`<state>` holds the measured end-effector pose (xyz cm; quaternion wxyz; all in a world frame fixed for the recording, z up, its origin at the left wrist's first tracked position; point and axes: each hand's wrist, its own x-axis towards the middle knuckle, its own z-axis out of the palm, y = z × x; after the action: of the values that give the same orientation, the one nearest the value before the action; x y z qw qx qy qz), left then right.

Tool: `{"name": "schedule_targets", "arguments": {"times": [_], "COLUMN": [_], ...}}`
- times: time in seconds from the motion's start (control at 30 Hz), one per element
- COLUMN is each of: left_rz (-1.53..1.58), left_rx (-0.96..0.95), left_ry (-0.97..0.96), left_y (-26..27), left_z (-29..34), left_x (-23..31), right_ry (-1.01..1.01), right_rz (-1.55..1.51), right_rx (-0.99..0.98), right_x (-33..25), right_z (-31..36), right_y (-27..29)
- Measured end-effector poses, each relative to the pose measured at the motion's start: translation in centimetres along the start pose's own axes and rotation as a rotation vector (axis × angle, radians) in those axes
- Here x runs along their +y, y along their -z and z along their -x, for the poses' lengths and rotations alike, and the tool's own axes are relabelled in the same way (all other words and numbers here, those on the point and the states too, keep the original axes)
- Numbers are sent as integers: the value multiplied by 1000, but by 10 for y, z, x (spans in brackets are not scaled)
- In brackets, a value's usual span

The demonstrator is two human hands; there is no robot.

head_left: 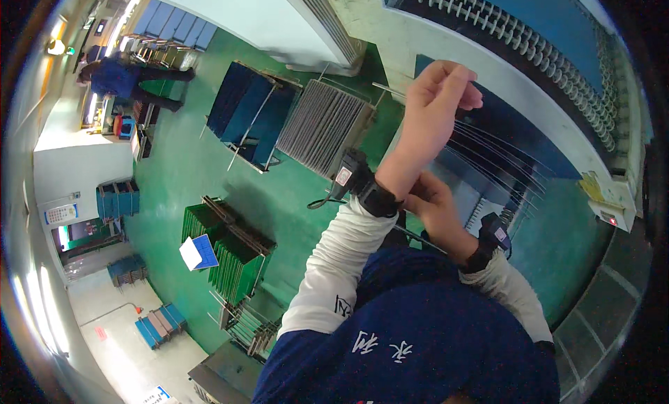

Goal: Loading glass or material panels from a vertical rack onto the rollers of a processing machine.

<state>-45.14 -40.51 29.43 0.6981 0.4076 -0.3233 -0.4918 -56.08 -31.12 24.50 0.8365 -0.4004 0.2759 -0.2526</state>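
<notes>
My left hand (443, 103) is raised in front of the dark blue panel (498, 139), its fingers curled in with nothing visible in them. A black wristband with a small boxy device (352, 174) circles my left wrist. Just below that wrist is my right hand (440, 212), its fingers bent toward the wristband. My left forearm partly covers those fingertips, so I cannot tell what they grip. The right wrist carries a similar black device (496, 230). Thin metal rods (491, 163) stretch out beyond my hands, and another rod (421, 241) passes below the right hand.
A machine with rows of white rollers (519, 41) borders the upper right. On the green floor stand a rack of dark blue panels (244, 111), a stack of grey panels (324, 125) and a rack of green boards (233, 254) with papers on top. Another person (115, 76) bends over at the far left.
</notes>
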Motion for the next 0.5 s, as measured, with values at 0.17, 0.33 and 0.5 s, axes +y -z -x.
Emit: {"name": "schedule_targets", "arguments": {"times": [0.17, 0.33, 0.5], "left_rz": [20, 78, 242], "left_rx": [-51, -19, -52], "left_ry": [16, 110, 202], "left_y": [1, 3, 6], "left_z": [-3, -6, -10], "left_x": [-8, -8, -6], "right_ry": [-12, 27, -23], "right_rz": [-21, -88, -70], "right_rx": [-12, 50, 36], "right_x": [4, 6, 8], "right_z": [1, 0, -6], "right_y": [8, 0, 9]}}
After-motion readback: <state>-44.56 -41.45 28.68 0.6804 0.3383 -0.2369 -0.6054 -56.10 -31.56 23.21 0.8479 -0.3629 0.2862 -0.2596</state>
